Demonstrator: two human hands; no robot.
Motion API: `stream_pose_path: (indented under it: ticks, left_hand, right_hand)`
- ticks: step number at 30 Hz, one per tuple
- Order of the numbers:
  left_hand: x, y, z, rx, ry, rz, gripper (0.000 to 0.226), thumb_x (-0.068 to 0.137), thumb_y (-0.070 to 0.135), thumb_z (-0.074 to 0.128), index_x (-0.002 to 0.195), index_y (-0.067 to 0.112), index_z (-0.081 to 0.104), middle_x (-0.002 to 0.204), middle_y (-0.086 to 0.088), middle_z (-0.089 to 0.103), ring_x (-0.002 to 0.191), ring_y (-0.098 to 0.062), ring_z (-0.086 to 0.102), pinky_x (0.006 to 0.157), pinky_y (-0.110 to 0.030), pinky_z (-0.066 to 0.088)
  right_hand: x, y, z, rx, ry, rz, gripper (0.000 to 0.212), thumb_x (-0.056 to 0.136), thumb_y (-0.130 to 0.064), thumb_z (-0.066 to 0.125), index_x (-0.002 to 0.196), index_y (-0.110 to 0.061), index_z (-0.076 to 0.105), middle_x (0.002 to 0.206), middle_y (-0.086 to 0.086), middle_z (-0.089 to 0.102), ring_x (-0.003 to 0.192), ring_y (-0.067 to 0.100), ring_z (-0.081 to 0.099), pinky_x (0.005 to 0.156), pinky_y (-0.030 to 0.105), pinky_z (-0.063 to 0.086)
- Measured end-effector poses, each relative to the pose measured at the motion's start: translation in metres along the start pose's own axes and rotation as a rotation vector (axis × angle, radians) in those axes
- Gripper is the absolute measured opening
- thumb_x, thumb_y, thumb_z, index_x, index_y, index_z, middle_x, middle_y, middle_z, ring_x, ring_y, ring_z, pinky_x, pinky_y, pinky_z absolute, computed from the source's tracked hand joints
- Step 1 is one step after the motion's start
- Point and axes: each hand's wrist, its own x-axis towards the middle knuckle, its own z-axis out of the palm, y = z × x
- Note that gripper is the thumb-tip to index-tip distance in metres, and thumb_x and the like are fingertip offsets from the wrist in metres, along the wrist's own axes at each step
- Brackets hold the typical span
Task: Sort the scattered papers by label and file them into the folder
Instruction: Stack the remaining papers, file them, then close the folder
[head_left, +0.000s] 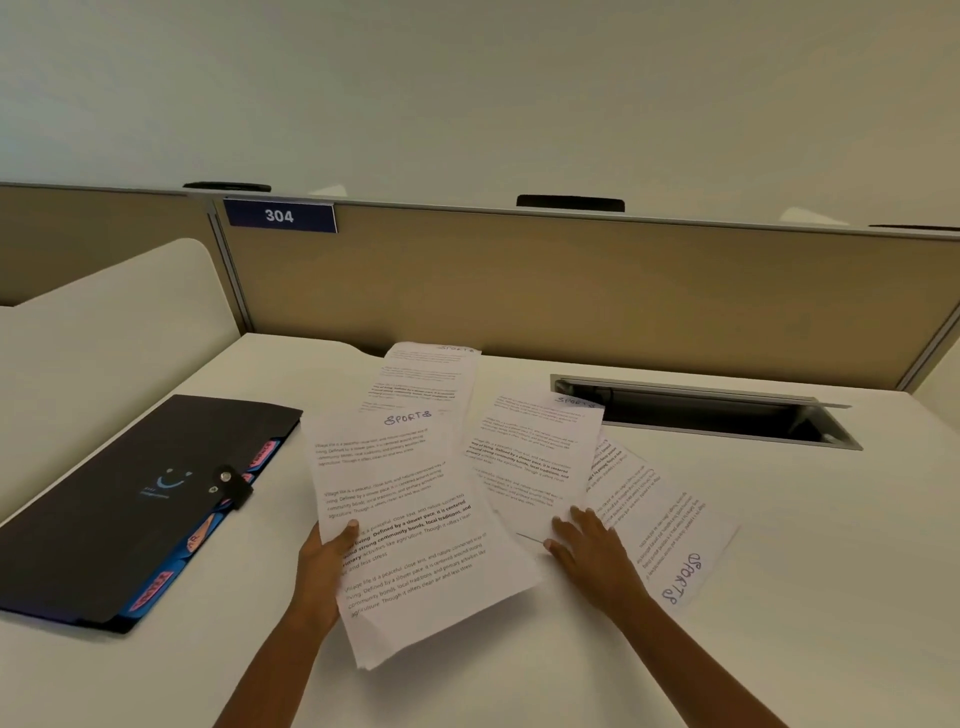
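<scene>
White papers (415, 519) pinched by left hand (322, 561), right hand (592, 551) fingers flat on sheet (535, 462)

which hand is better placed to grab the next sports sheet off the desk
Right. The right hand already rests, fingers spread, on the loose sheet; the left hand is occupied gripping the gathered stack.

Sports papers (415, 519) in left hand (319, 558)

Folder (130, 499) lies at desk (779, 597) left edge. Held paper stack (410, 530) right of folder, mid-desk. Second sheet (535, 457) right of stack; third sheet (660, 519) further right, partly under second. Cable slot (717, 415) behind sheets, near back edge, before partition (571, 280).
</scene>
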Motion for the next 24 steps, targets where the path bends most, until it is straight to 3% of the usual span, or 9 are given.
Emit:
stream_pose_path:
  ticks: [3,6,10,13,17,20,22,24]
  left_hand:
    - [0.001,-0.005,-0.001,0.01,-0.012,-0.014,0.025,0.091,0.008,0.05,0.115,0.015,0.052,0.099,-0.011,0.065,0.085,-0.032,0.063,0.053,-0.036,0.058]
    - [0.002,-0.008,0.002,0.039,-0.046,-0.02,0.023,0.091,0.007,0.05,0.113,0.014,0.052,0.098,-0.012,0.065,0.083,-0.032,0.064,0.052,-0.035,0.058]
    - [0.003,-0.015,0.008,0.056,-0.088,-0.038,0.022,0.09,0.008,0.051,0.112,0.013,0.054,0.098,-0.013,0.066,0.085,-0.032,0.065,0.057,-0.035,0.059]
    - [0.005,-0.02,0.009,0.062,-0.099,-0.046,0.022,0.09,0.009,0.052,0.11,0.013,0.056,0.102,-0.015,0.067,0.09,-0.034,0.065,0.062,-0.037,0.059]
    - [0.004,-0.023,0.01,0.061,-0.128,-0.067,0.019,0.089,0.011,0.054,0.106,0.014,0.059,0.104,-0.019,0.067,0.092,-0.039,0.065,0.066,-0.042,0.058]
    - [0.005,-0.023,0.011,0.062,-0.139,-0.077,0.021,0.089,0.012,0.054,0.109,0.012,0.059,0.105,-0.021,0.067,0.092,-0.04,0.065,0.066,-0.043,0.058]
    - [0.007,-0.022,0.014,0.051,-0.149,-0.084,0.021,0.089,0.013,0.054,0.11,0.012,0.059,0.105,-0.021,0.067,0.093,-0.04,0.065,0.07,-0.046,0.058]
    - [0.008,-0.021,0.019,0.036,-0.142,-0.085,0.019,0.088,0.013,0.054,0.106,0.013,0.06,0.101,-0.019,0.068,0.092,-0.039,0.065,0.073,-0.048,0.056]
  right_hand:
    - [-0.011,0.006,-0.011,0.16,0.131,0.062,0.11,0.067,-0.08,-0.015,0.118,-0.013,0.056,0.129,0.008,0.05,0.119,0.022,0.045,0.098,0.03,0.036]
    - [-0.006,0.007,-0.024,0.143,0.159,0.213,0.064,0.088,-0.061,0.032,0.116,-0.007,0.053,0.121,0.012,0.053,0.112,0.025,0.048,0.09,0.031,0.042]
    - [0.008,-0.004,-0.029,0.156,0.08,0.435,0.074,0.077,-0.061,0.057,0.122,-0.004,0.041,0.125,0.013,0.043,0.118,0.026,0.042,0.091,0.035,0.044]
    - [0.019,-0.01,-0.028,0.228,0.066,0.486,0.072,0.075,-0.053,0.065,0.122,-0.003,0.04,0.125,0.013,0.04,0.119,0.026,0.041,0.092,0.034,0.044]
    - [0.031,-0.01,-0.026,0.274,-0.027,0.493,0.053,0.082,-0.044,0.061,0.115,-0.005,0.052,0.121,0.013,0.045,0.115,0.026,0.045,0.096,0.032,0.039]
    - [0.029,-0.01,-0.021,0.545,0.071,0.403,0.01,0.084,-0.016,0.059,0.081,-0.006,0.057,0.084,0.004,0.055,0.081,0.019,0.053,0.075,0.028,0.043]
    - [0.02,-0.014,-0.019,0.731,0.114,0.352,0.003,0.086,-0.003,0.052,0.085,-0.006,0.053,0.082,0.001,0.052,0.08,0.018,0.051,0.064,0.02,0.04]
    - [0.008,-0.017,-0.017,0.892,0.113,0.324,0.009,0.087,0.0,0.05,0.087,-0.008,0.053,0.089,0.004,0.056,0.081,0.021,0.056,0.058,0.02,0.048]
